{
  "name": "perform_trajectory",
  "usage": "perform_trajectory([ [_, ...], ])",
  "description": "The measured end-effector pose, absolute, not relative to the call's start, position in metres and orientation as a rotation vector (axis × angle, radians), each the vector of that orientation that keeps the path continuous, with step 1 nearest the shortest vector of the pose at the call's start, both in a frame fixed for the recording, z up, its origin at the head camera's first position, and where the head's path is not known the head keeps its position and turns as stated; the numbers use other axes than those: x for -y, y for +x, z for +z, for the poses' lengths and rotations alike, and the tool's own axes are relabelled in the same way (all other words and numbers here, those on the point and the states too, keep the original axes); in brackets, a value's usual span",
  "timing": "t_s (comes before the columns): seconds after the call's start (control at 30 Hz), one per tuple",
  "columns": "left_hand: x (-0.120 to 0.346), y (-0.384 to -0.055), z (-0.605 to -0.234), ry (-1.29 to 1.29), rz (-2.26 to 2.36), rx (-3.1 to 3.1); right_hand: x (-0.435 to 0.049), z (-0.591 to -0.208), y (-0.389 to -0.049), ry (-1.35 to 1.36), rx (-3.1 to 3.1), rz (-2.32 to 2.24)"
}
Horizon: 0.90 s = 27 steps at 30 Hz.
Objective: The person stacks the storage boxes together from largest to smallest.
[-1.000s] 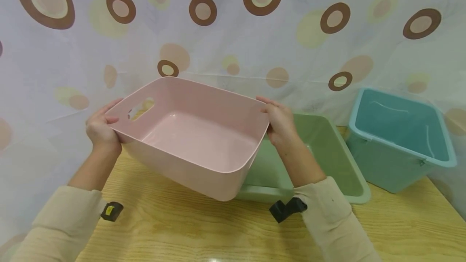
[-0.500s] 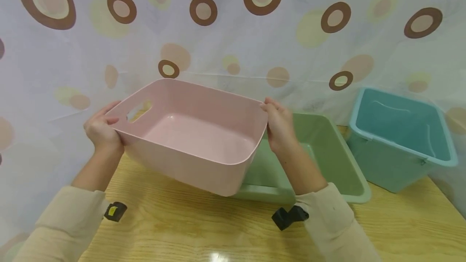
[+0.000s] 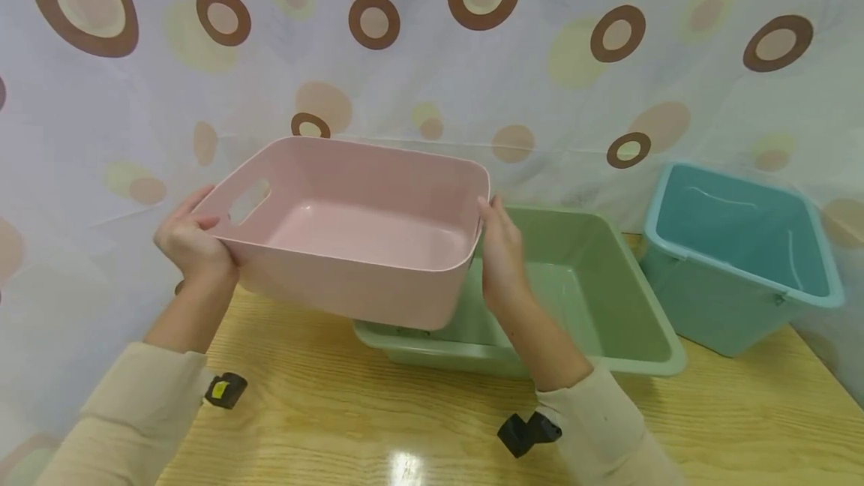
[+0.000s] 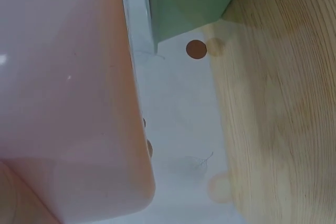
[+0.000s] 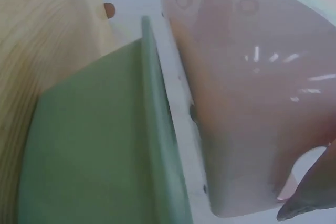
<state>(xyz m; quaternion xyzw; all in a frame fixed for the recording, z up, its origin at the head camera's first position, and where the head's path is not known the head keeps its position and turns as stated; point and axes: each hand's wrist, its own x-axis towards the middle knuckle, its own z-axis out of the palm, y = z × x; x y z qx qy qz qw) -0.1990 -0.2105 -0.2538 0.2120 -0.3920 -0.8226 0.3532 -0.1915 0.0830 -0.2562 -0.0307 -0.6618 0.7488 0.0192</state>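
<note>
Pink bin (image 3: 347, 238) hangs in the air between the two hands, mouth up and slightly tilted, its near corner by the right hand looking lowest. The left hand (image 3: 192, 242) grips the end nearest it, thumb over the rim and fingers behind, close to a rounded handle slot (image 3: 250, 202) cut through that end. The right hand (image 3: 502, 257) pinches the opposite end, thumb just inside the rim; how its lower fingers sit is hard to tell.

As a judgement, the lift is done and setting the bin down is what is left. It is up off the table (image 3: 324, 403), held at both ends and not yet resting on anything.

The bin looks like thin, smooth plastic, with a narrow edge, rounded corners and a soft gloss. Behind and below the right hand, a green tub (image 3: 607, 283) stands on the table, wider and shallow, with a thick turned-out rim; the right wrist view shows a gap between it and the bin. Farther right of that hand stands a blue bin (image 3: 709, 306), deep and flaring, banded at the rim. Neither is touched by a hand. Under the hands the table has a yellowish wood grain; beyond them hangs a lightly creased cloth (image 3: 418, 58) printed with ovals.
</note>
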Motion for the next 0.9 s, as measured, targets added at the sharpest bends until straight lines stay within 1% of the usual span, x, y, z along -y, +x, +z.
perform_trajectory([
  [0.17, 0.205, -0.199, -0.256, 0.569, -2.068, 1.039, -0.078, -0.265, -0.183, -0.066, 2.028, 2.248],
  [0.53, 0.197, -0.2, -0.255, 0.545, -2.067, 1.007, -0.073, -0.267, -0.176, 0.009, 1.985, 2.209],
  [0.67, 0.196, -0.2, -0.255, 0.544, -2.066, 1.006, -0.071, -0.269, -0.173, 0.056, 1.98, 2.202],
  [0.9, 0.193, -0.199, -0.256, 0.535, -2.059, 1.011, -0.069, -0.272, -0.17, 0.214, 1.863, 2.207],
])
